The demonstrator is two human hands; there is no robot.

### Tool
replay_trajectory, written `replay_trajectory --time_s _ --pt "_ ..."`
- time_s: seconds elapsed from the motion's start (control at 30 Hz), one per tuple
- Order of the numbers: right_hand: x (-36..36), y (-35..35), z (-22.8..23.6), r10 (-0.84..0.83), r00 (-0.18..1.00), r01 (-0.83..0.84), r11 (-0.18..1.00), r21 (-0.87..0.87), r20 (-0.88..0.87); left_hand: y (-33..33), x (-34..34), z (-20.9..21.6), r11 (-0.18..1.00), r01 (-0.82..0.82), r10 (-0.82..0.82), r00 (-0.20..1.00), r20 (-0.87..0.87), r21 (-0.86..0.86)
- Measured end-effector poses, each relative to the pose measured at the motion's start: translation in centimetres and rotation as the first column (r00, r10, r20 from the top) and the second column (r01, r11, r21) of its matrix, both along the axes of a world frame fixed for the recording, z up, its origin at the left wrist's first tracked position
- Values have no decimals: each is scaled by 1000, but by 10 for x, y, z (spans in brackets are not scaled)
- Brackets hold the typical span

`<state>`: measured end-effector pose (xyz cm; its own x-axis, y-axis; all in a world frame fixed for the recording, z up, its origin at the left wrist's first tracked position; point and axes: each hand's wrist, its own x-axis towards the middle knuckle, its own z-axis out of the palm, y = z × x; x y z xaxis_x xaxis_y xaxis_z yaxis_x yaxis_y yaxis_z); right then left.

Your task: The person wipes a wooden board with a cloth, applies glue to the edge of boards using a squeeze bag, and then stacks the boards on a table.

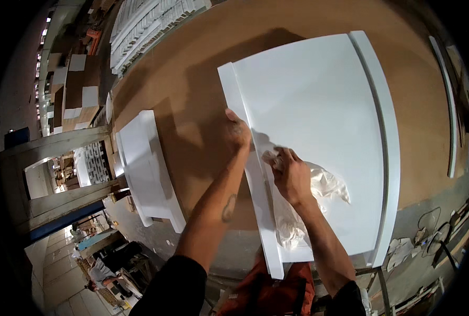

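Observation:
A large white furniture panel (318,100) with a raised rail along each long side lies in front of me on a brown tabletop. My left hand (238,132) grips its left rail (255,181), with the thumb on the near side and the other fingers mostly hidden. A crumpled white cloth (326,183) is bunched in my right hand (293,176), whose fingers are closed round it. The cloth touches the panel face just beside the left rail, and its loose end trails toward the panel's near edge.
To the left sits a smaller white panel piece (147,168) with similar rails. White slats (145,29) are stacked at the far left, near cardboard boxes (82,89). A long white strip (445,105) lies along the right side. Farther off at lower left, another person (102,274) is visible.

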<state>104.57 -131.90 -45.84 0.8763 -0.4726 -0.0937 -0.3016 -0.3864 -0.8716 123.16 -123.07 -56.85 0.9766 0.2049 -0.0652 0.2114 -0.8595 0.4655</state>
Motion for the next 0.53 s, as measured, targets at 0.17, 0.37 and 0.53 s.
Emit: replay_trajectory --time_s 0.17,0.37,0.53 --pt "84 -9 -45 -84 996 84 990 -113 5 -13 -19 30 953 89 -138 979 -153 -289" --pt "115 -10 -31 58 997 -60 998 -22 -58 -18 -20 52 981 82 -116 973 -198 -173" --pt "155 -25 -10 109 967 -120 992 -35 -230 -1 -24 15 670 -76 -10 994 -112 -739"
